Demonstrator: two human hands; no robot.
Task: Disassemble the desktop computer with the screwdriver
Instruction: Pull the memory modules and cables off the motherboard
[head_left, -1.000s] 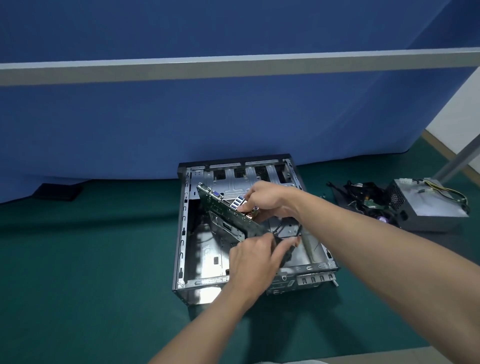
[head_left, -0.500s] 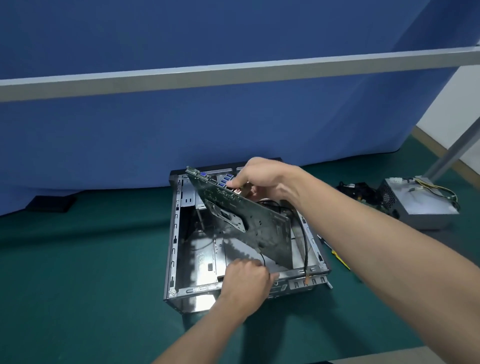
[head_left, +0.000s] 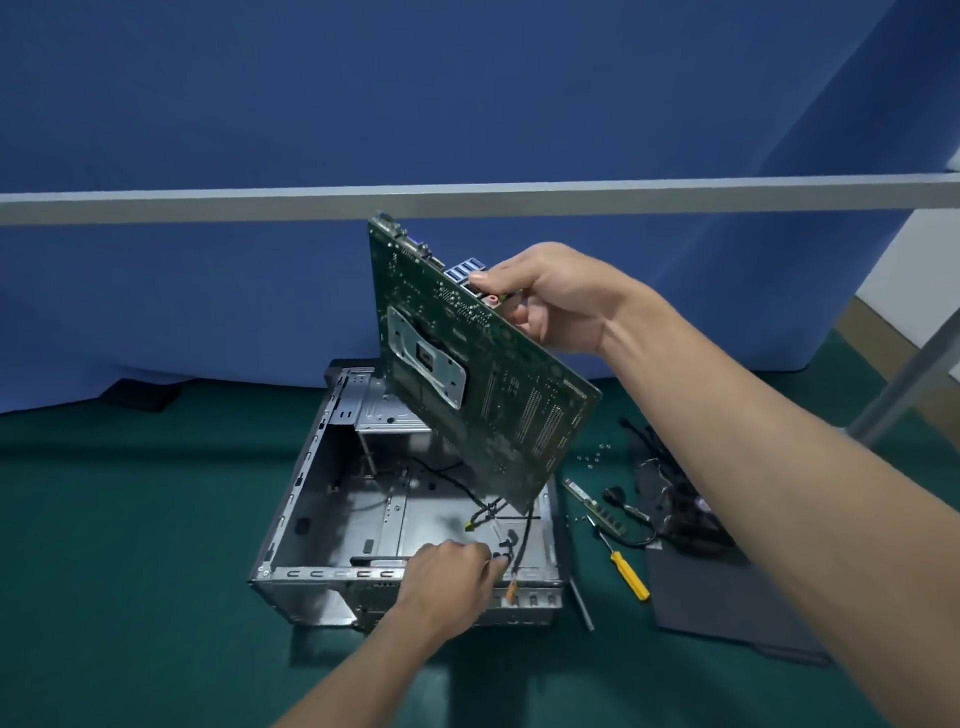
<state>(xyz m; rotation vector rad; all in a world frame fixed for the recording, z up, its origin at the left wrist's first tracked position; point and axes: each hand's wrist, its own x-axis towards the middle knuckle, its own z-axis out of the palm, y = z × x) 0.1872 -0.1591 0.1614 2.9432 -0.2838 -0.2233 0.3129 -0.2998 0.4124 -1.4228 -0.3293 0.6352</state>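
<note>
My right hand grips the green motherboard by its port edge and holds it tilted, underside toward me, above the open metal computer case on the green floor. Black cables still run from the board's lower corner down into the case. My left hand rests at the case's front rim, its fingers curled around those black cables near an orange connector. A yellow-handled screwdriver lies on the floor to the right of the case.
A memory stick, loose screws, a grey side panel and a heap of black cabled parts lie right of the case. A blue curtain hangs behind, with a grey horizontal bar across it.
My right hand has lifted the motherboard up out of the case and turned it steeper. My left hand has let go of the board and dropped to the cables at the case's front rim.
</note>
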